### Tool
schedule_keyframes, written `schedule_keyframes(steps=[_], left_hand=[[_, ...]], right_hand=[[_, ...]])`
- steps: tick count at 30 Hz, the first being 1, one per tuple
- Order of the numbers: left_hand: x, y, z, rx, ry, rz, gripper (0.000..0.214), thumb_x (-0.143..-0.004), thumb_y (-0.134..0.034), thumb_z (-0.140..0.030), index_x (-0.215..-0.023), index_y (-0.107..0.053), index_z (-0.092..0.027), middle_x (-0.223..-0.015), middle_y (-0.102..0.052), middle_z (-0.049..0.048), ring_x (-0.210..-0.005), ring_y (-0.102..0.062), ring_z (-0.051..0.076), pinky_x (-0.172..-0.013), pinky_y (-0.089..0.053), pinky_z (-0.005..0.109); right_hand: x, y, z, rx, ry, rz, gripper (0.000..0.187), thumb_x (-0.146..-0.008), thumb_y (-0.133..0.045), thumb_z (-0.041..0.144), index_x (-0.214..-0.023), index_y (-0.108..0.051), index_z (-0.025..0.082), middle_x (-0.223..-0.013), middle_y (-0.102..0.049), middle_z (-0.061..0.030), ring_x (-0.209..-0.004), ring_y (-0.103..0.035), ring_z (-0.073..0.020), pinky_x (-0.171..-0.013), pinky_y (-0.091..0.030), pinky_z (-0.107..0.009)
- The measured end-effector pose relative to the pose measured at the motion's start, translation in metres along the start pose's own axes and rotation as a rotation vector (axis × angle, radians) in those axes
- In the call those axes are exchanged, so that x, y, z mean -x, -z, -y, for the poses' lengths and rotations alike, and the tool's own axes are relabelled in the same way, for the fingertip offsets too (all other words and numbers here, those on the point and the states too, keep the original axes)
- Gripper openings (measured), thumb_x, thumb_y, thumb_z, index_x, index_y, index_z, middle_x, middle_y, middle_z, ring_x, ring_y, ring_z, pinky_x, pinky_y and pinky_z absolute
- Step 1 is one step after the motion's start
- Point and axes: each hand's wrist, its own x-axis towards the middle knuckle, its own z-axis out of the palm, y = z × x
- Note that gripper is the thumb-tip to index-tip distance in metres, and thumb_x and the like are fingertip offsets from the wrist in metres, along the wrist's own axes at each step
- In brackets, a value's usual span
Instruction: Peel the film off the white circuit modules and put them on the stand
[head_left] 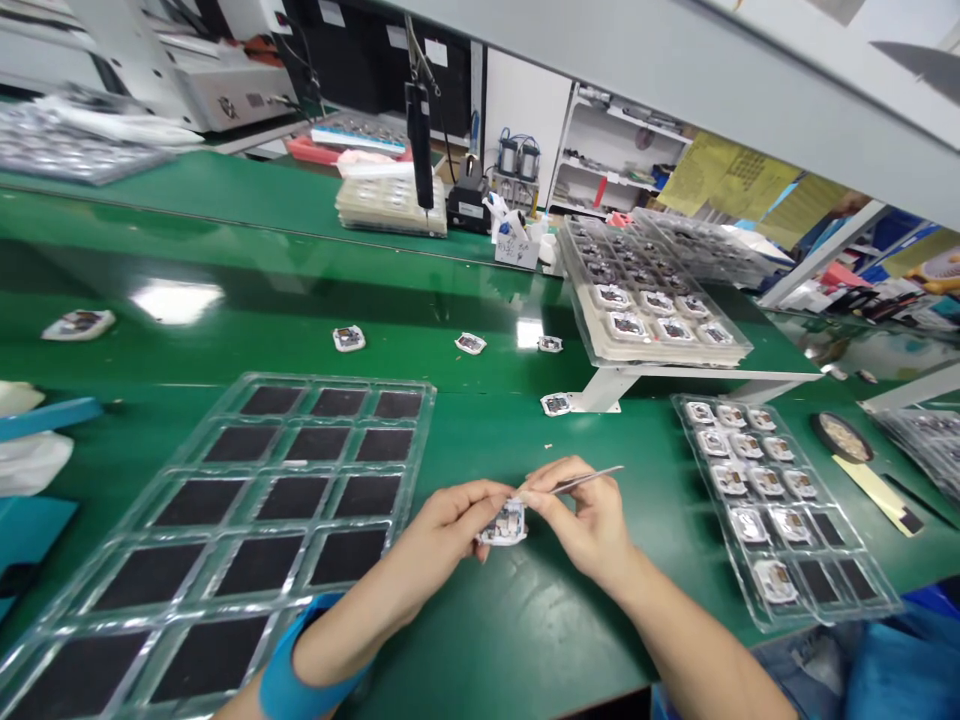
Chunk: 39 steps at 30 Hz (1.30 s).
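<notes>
Low over the green bench, my left hand grips a small white-framed electronic module by its left side. Components and metal parts show on the module's upper face. My right hand is closed round a pair of thin metal tweezers, which slant up to the right. The right thumb and forefinger meet at the module's top edge; what they pinch there is too small to make out. A blue band circles my left wrist.
A clear tray with dark-lined pockets lies left. On the right, another tray holds several modules. More trays stand stacked on a raised white stand. Single modules, one of them a white module, lie along the bench. An electric screwdriver hangs behind.
</notes>
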Motion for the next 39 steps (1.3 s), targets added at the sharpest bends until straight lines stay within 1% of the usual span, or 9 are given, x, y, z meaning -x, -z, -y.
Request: schedule_keyframes(steps=[7, 9, 13, 15, 22, 27, 29, 34, 39], left_hand=[[-0.001, -0.002, 0.002, -0.009, -0.038, 0.0, 0.034, -0.075, -0.066, -0.048, -0.084, -0.077, -0.018, -0.069, -0.062, 0.0012, -0.06, -0.048, 0.014, -0.054, -0.04, 0.024], [-0.001, -0.002, 0.0, -0.001, -0.017, -0.008, 0.035, -0.074, -0.067, -0.049, -0.084, -0.077, -0.018, -0.069, -0.062, 0.0009, -0.059, -0.047, 0.013, -0.054, -0.038, 0.023], [0.0, -0.001, -0.005, 0.055, 0.056, -0.019, 0.037, -0.072, -0.069, -0.05, -0.086, -0.076, -0.017, -0.066, -0.06, -0.0004, -0.056, -0.046, 0.012, -0.053, -0.035, 0.023], [0.0, -0.002, -0.006, 0.08, 0.07, -0.012, 0.038, -0.071, -0.07, -0.051, -0.086, -0.076, -0.017, -0.066, -0.059, -0.0007, -0.056, -0.046, 0.012, -0.053, -0.035, 0.023], [0.001, -0.002, -0.007, 0.115, 0.083, 0.006, 0.033, -0.069, -0.072, -0.045, -0.086, -0.075, -0.018, -0.068, -0.061, -0.0014, -0.058, -0.047, 0.012, -0.055, -0.035, 0.023], [0.001, -0.002, -0.005, 0.135, 0.052, 0.004, 0.031, -0.07, -0.071, -0.041, -0.09, -0.074, -0.018, -0.068, -0.059, -0.0026, -0.057, -0.046, 0.011, -0.054, -0.032, 0.023], [0.0, -0.002, -0.004, 0.129, 0.053, -0.001, 0.033, -0.07, -0.07, -0.041, -0.092, -0.073, -0.017, -0.068, -0.06, -0.0021, -0.057, -0.047, 0.011, -0.054, -0.031, 0.024], [0.001, -0.003, -0.005, 0.097, 0.038, 0.0, 0.037, -0.072, -0.067, -0.044, -0.096, -0.071, -0.016, -0.063, -0.057, -0.0024, -0.057, -0.047, 0.012, -0.053, -0.031, 0.024], [0.004, -0.005, -0.008, 0.083, 0.02, 0.004, 0.036, -0.069, -0.069, -0.043, -0.093, -0.071, -0.016, -0.066, -0.059, -0.0022, -0.056, -0.048, 0.012, -0.052, -0.03, 0.024]], right_hand=[[0.003, 0.001, 0.0, 0.118, 0.093, 0.053, 0.005, -0.085, -0.07, 0.018, -0.083, -0.068, 0.021, -0.078, -0.077, -0.0044, -0.076, -0.074, -0.0196, -0.079, -0.06, -0.036], [0.002, 0.002, 0.002, 0.116, 0.076, 0.061, 0.005, -0.086, -0.07, 0.018, -0.083, -0.068, 0.021, -0.08, -0.077, -0.0045, -0.078, -0.074, -0.0195, -0.078, -0.06, -0.035], [0.0, 0.001, 0.003, 0.012, -0.052, 0.026, 0.006, -0.085, -0.07, 0.024, -0.083, -0.065, 0.021, -0.08, -0.076, -0.0038, -0.075, -0.074, -0.0185, -0.066, -0.061, -0.03], [0.0, 0.0, 0.003, -0.029, -0.08, 0.007, 0.009, -0.086, -0.07, 0.028, -0.083, -0.064, 0.021, -0.079, -0.075, -0.0035, -0.073, -0.074, -0.0183, -0.063, -0.061, -0.029], [0.001, 0.0, -0.003, 0.011, -0.019, -0.023, 0.008, -0.086, -0.07, 0.027, -0.082, -0.065, 0.022, -0.076, -0.076, -0.0028, -0.07, -0.074, -0.0179, -0.066, -0.063, -0.031], [0.002, 0.0, -0.003, 0.052, 0.057, -0.013, 0.005, -0.085, -0.071, 0.019, -0.083, -0.068, 0.022, -0.079, -0.077, -0.004, -0.076, -0.075, -0.0189, -0.077, -0.062, -0.034], [0.002, -0.001, -0.002, 0.042, 0.051, -0.023, 0.005, -0.085, -0.071, 0.018, -0.083, -0.068, 0.022, -0.08, -0.077, -0.0043, -0.078, -0.075, -0.0194, -0.078, -0.062, -0.035], [0.003, -0.004, -0.005, -0.045, -0.027, -0.07, 0.006, -0.086, -0.071, 0.025, -0.085, -0.065, 0.022, -0.081, -0.077, -0.0033, -0.077, -0.075, -0.0191, -0.072, -0.063, -0.032], [0.003, -0.004, -0.007, -0.045, 0.018, -0.058, 0.005, -0.085, -0.071, 0.021, -0.084, -0.066, 0.023, -0.08, -0.077, -0.0016, -0.075, -0.076, -0.0188, -0.079, -0.062, -0.036]])
